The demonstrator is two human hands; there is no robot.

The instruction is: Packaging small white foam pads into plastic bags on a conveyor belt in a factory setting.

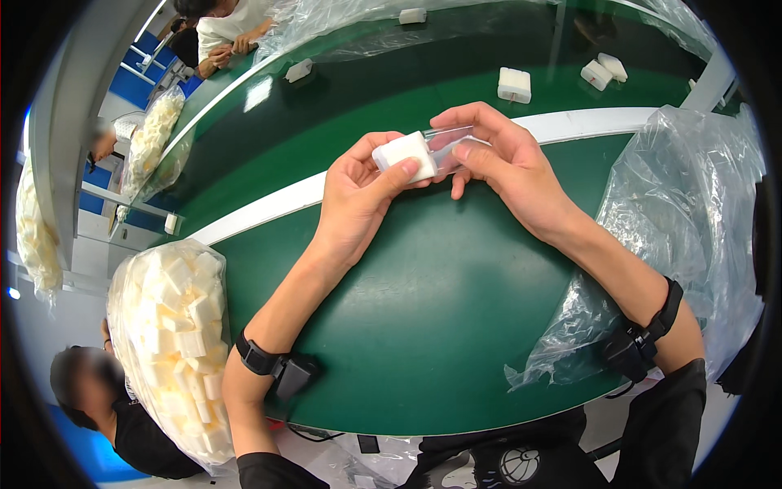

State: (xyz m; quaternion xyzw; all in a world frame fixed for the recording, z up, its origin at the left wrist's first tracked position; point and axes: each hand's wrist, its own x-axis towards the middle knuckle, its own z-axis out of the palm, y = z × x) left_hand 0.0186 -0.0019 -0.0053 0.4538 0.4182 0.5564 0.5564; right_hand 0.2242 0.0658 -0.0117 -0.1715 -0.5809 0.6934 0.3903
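Note:
Above the far part of the green tabletop, my two hands meet in front of me. My left hand grips a small white foam-like block, its thumb pressed on the near face. A clear plastic case or sleeve is pinched between the thumb and fingers of my right hand. The case lies right against the block's right side; whether the block is partly inside it I cannot tell. Some fingertips of both hands are hidden behind these pieces.
A bulging clear bag of white blocks stands at the left table edge. Crumpled clear plastic covers the right side. Beyond a white rail, several white pieces lie on a dark green surface. Another person's hands work at far left.

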